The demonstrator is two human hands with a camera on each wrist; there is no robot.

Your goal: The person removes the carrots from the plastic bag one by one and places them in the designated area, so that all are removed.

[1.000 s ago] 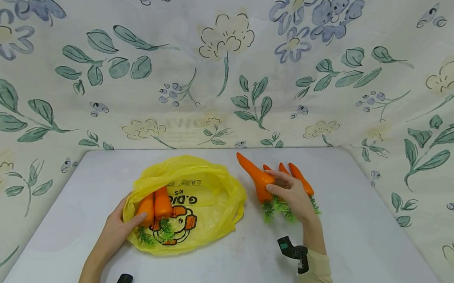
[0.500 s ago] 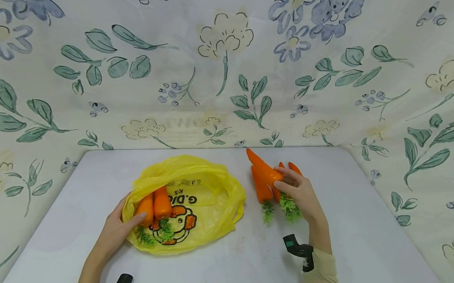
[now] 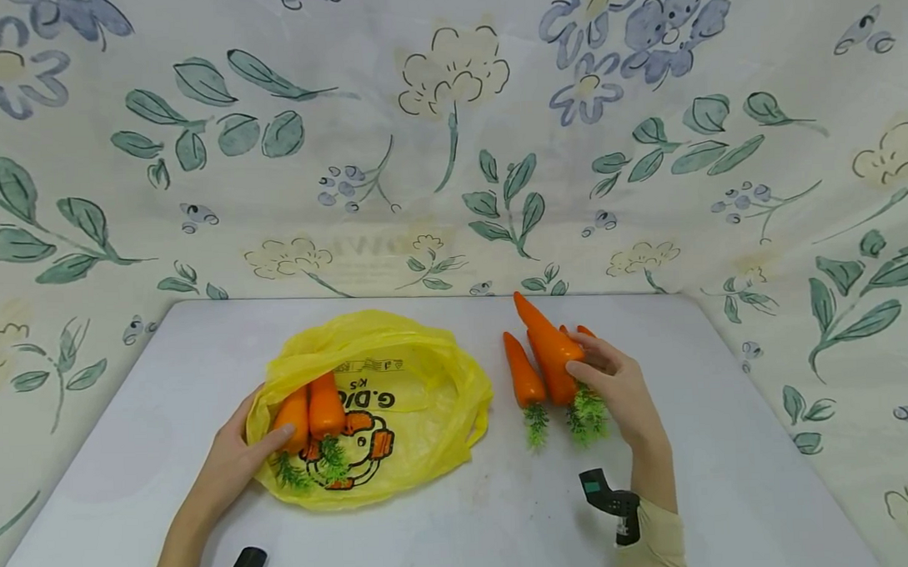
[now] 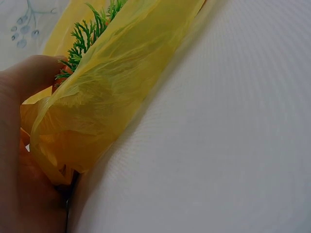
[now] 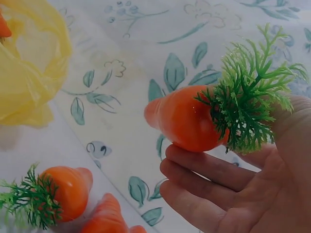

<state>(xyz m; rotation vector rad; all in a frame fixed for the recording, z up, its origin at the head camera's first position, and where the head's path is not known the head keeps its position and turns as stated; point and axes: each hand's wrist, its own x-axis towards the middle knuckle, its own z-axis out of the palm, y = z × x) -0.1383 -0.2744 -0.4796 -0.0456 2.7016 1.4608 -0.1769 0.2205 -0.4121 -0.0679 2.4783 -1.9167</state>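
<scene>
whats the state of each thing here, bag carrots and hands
Yellow bag: lying on the table, mouth open
Bagged carrots: two, side by side
Held carrot: looks lifted off the table
Loose carrots: lying on the table, some partly hidden
Left hand: gripping the bag's edge
Right hand: pinching the held carrot

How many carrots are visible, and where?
7: two carrots in the bag, a held carrot in the right hand; on the table, a left carrot, a half-hidden carrot behind the held one, two tips past the hand. The bag may hide more.
</scene>
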